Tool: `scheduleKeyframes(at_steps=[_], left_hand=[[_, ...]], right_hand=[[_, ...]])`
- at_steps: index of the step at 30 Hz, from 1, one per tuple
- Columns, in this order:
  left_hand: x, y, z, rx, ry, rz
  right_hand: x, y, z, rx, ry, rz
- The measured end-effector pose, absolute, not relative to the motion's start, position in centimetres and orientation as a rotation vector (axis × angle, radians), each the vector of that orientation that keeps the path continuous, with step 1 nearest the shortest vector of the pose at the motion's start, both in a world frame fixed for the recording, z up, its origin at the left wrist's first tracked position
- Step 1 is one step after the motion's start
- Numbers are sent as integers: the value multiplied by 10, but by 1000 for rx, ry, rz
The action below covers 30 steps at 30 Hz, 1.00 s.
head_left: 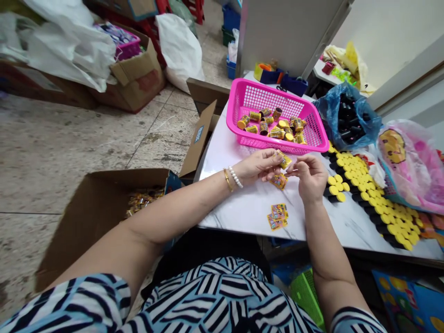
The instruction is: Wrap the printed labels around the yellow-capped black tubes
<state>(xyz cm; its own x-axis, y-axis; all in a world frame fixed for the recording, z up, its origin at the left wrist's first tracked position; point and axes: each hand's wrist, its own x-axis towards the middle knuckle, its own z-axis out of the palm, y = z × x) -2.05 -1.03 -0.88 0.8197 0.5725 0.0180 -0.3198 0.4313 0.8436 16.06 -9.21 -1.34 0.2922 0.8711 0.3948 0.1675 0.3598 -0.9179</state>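
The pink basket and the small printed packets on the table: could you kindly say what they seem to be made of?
The pink basket looks like moulded plastic: bright even colour, a smooth glossy finish and a regular lattice of holes. The small printed packets look like thin glossy plastic film or foil, going by their sheen, though coated paper cannot be ruled out.

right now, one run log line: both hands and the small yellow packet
left hand: holds yellow packet | right hand: beside it | near: pink plastic basket
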Motion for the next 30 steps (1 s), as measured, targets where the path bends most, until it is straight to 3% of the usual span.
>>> scheduleKeyframes(at_steps=[5,14,25,30], left_hand=[[-19,-10,-12,1073,323,573],[-25,-7,-7,1098,406,514],[-23,-4,-15,1231,568,475],[-24,3,-10,1129,793,517]], right_hand=[[158,-91,-16,-1217,-1219,865],[156,-91,-16,-1228,-1447,442],[145,-95,-22,-1296,-1608,338],[160,-77,-14,-1311,-1427,290]])
